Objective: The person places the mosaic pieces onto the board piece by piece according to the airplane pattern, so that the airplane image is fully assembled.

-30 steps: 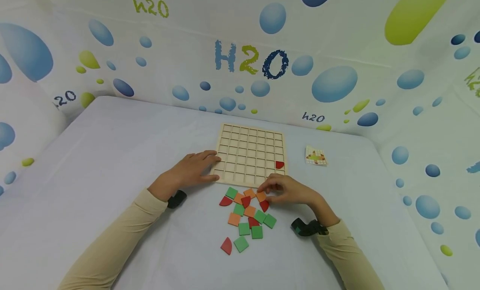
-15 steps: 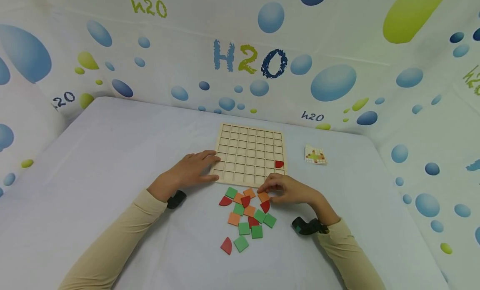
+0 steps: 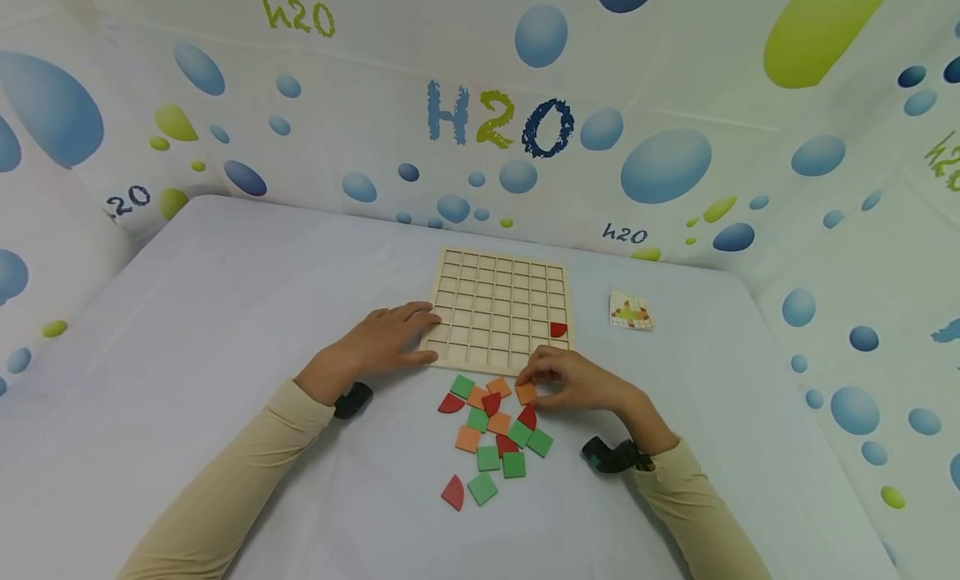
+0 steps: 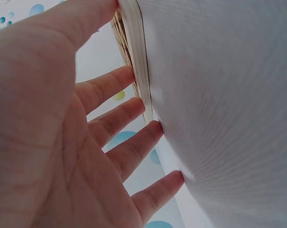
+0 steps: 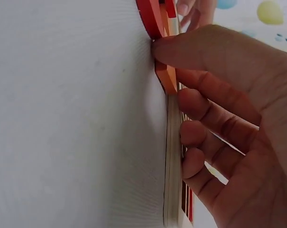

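A wooden grid board [image 3: 498, 301] lies on the white table, with one red quarter-circle tile [image 3: 558, 329] in a cell near its right edge. My left hand [image 3: 386, 338] rests at the board's left edge, fingers spread; in the left wrist view the thumb and some fingertips touch the board's side [image 4: 139, 52]. By the board's near right corner, my right hand [image 3: 573, 380] pinches an orange square tile [image 3: 527, 393] between thumb and forefinger. The right wrist view shows that orange tile low by the table, its other fingers curled beside the board.
Loose green square tiles [image 3: 513, 464], orange squares [image 3: 468, 438] and red quarter-circles [image 3: 453, 492] lie scattered in front of the board. A small pattern card [image 3: 632, 312] lies right of the board. A printed cloth backdrop [image 3: 360, 105] stands behind the table.
The orange tile at my right fingertips has shifted and turned slightly. The red quarter-circle just below it has turned. My left hand has stayed at the board's edge.
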Demonstrator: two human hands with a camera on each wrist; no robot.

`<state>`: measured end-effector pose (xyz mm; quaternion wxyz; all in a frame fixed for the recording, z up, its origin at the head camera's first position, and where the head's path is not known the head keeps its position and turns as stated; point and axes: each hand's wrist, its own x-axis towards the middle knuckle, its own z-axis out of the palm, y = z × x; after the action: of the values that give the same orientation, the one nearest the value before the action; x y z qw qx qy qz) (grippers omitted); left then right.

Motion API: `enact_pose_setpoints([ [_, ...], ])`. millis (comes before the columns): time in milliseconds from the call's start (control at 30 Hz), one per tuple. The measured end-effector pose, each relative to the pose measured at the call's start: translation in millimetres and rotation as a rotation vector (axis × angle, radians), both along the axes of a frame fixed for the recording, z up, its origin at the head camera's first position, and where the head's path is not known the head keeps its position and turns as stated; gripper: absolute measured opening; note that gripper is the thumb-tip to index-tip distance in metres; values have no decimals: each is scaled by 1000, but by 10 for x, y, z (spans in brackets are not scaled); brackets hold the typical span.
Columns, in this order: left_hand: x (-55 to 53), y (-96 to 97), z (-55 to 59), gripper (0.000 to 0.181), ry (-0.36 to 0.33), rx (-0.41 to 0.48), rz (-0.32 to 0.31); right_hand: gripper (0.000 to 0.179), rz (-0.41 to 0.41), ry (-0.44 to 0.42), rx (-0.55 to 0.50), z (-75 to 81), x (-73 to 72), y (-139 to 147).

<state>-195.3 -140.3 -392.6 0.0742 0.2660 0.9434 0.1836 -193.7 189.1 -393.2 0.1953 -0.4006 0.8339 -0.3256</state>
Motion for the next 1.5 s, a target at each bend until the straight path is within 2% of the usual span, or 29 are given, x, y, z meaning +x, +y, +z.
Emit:
enact_pose_setpoints([
  [267,-11,-20,-6,59,1,2,-4,21,-3,65,16,-30,19,-34],
  [633,-26,-14,-35,59,7,-4,-3,25,-10,15,-73,-17,-23,27],
  [1167,-28,-8,-56,59,14,-5,-4,26,-117,115,-198,-57,-68,56],
  [1500,-11,-16,-77,60,19,-11,-10,23,-149,128,-229,-64,-146,103],
])
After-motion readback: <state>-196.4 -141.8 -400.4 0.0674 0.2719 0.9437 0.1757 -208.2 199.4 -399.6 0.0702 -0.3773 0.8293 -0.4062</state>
